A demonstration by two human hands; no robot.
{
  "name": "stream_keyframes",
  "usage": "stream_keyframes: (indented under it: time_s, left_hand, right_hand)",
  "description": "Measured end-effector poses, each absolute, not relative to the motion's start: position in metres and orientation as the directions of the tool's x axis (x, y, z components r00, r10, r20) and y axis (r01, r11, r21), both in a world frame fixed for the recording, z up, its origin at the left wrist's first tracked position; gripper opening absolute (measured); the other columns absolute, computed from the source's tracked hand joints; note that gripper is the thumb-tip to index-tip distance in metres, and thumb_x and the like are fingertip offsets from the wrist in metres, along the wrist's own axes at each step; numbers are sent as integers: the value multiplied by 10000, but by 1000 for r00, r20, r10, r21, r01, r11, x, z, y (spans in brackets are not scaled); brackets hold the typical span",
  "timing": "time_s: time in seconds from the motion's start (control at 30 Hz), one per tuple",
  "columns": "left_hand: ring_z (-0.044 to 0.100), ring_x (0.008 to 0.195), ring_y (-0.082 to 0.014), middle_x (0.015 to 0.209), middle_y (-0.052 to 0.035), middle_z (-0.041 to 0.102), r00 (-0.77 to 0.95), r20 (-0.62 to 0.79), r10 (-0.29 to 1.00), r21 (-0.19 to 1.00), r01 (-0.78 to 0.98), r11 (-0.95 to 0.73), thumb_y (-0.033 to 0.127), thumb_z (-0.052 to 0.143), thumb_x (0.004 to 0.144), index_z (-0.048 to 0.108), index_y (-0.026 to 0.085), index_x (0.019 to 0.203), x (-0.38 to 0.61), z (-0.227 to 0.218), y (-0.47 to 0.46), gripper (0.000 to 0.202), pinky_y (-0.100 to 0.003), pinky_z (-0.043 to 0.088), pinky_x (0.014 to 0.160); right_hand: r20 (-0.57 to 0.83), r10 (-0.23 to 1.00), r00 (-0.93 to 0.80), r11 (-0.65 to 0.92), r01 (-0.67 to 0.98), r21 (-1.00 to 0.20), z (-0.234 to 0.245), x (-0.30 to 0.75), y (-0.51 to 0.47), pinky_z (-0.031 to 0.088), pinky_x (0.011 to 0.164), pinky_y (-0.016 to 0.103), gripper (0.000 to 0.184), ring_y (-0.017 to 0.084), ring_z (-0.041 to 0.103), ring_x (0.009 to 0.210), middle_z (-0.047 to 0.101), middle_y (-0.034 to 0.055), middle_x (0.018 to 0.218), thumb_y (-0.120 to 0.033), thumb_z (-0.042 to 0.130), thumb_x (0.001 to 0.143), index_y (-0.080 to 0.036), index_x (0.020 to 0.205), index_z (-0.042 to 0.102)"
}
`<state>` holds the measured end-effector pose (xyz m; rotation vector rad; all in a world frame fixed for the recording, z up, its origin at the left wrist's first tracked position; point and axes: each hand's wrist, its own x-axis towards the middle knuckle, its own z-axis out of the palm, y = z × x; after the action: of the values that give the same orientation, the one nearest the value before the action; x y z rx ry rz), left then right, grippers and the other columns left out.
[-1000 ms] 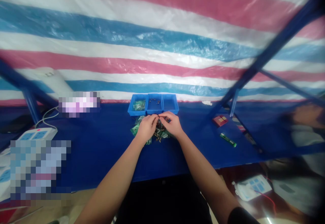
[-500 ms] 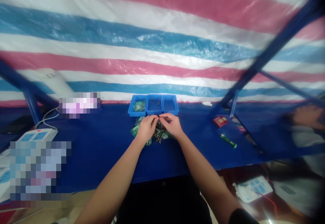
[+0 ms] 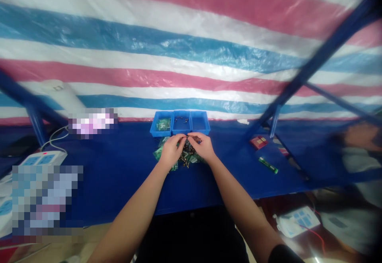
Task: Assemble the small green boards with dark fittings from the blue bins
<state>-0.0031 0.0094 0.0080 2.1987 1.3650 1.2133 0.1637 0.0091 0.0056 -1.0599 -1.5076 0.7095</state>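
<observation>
Both my hands meet over a small pile of green and dark parts on the blue table. My left hand and my right hand are closed in a pinch, fingertips nearly touching, on a tiny piece that is too small to name. Just behind the hands stands a blue tray with three compartments; its left compartment holds green parts, the middle one a few dark bits, the right one looks bare.
A white power strip with a cable lies at the left edge. A red box and a green stick-like item lie to the right. Blue frame bars rise at right and left. A striped tarp hangs behind. Another person's arm shows at the far right.
</observation>
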Motion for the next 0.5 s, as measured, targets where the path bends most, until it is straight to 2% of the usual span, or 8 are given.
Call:
stream_keyframes:
  time_s: [0.3, 0.5]
  left_hand:
    - [663, 842, -178, 951, -40, 706, 201, 510, 836, 606, 606, -515, 347, 482, 940, 623, 215, 1053, -3, 8, 9, 224, -283, 508, 747]
    - [661, 811, -180, 921, -44, 702, 209, 460, 863, 633, 604, -483, 357, 452, 950, 612, 217, 1021, -4, 10, 9, 224, -279, 497, 708]
  right_hand:
    - [389, 921, 0, 380, 217, -899, 7, 161, 7, 555, 697, 298, 234, 176, 674, 739, 737, 55, 893, -362, 648, 817, -202, 963, 734]
    - [427, 903, -41, 422, 261, -868, 7, 161, 6, 542, 681, 289, 262, 177, 675, 776, 733, 54, 934, -346, 638, 825, -214, 1038, 715]
